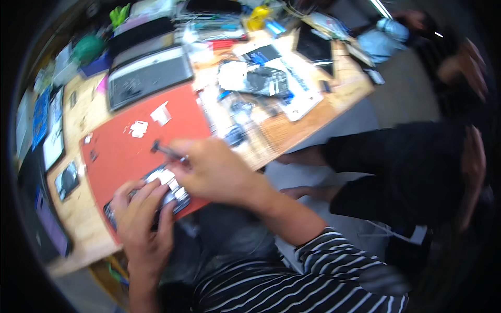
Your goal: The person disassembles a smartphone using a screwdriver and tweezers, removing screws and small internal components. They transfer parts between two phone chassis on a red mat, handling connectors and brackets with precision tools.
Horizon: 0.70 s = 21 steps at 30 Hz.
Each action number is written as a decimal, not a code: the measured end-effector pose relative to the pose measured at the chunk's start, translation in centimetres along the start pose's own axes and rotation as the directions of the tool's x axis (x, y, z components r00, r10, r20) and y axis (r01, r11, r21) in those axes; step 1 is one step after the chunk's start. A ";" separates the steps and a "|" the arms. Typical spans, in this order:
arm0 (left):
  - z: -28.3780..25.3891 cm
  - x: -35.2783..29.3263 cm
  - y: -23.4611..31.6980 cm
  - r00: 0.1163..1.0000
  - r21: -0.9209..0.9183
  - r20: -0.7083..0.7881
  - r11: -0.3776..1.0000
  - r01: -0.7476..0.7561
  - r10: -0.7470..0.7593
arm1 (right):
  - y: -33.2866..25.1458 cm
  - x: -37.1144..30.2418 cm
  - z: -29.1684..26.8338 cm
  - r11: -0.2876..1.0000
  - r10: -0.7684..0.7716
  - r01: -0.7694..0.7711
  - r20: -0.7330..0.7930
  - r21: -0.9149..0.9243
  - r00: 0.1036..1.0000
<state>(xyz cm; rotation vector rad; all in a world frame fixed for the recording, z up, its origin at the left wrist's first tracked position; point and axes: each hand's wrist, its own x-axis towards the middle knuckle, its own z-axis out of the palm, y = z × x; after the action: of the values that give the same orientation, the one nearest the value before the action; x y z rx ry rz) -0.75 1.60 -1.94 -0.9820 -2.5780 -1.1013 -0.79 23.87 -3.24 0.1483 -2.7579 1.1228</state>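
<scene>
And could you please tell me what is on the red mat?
White pieces and small dark bits lie on the red mat; the left hand partly covers an electronic device toward the near edge. The surface beneath is hidden.

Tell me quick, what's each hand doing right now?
Left hand: fingers on the small device; can't tell if gripping.
Right hand: closed, holding a blurred dark tool.

Black cloth shirt [250,287] with thin white stripes
Its loose right sleeve [334,255] ends near the elbow; the right forearm [289,215], right hand [216,169] and left hand [143,219] are bare. Dark grey legwear [229,229] shows blurred.
</scene>
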 end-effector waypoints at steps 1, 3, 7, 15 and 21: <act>-0.2 0.2 -0.3 1.000 -0.009 0.016 1.000 -0.016 0.016 | 0.8 0.0 0.2 0.994 -0.063 0.060 -0.033 -0.089 0.997; 0.1 0.3 -2.0 0.996 0.013 0.071 0.998 -0.055 0.054 | -0.4 0.2 1.1 1.000 0.013 -0.013 0.014 0.000 1.000; -0.6 0.7 -0.5 0.995 0.064 0.076 0.995 -0.073 0.068 | -2.1 0.0 0.3 0.982 0.045 -0.050 0.028 0.182 0.999; -0.4 0.7 -0.9 0.995 0.083 0.070 0.993 -0.078 0.072 | -1.9 0.3 0.5 0.988 0.004 -0.003 -0.007 0.152 1.000; -0.1 -0.2 -1.0 0.998 -0.038 0.037 0.998 0.055 -0.054 | -1.7 0.2 0.8 0.988 -0.017 0.020 -0.022 0.154 1.000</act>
<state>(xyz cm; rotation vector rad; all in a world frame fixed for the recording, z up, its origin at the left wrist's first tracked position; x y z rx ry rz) -1.22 0.91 -2.54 -0.9533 -2.6360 -1.1626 -0.81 22.08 -2.55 0.1795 -2.6445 1.3242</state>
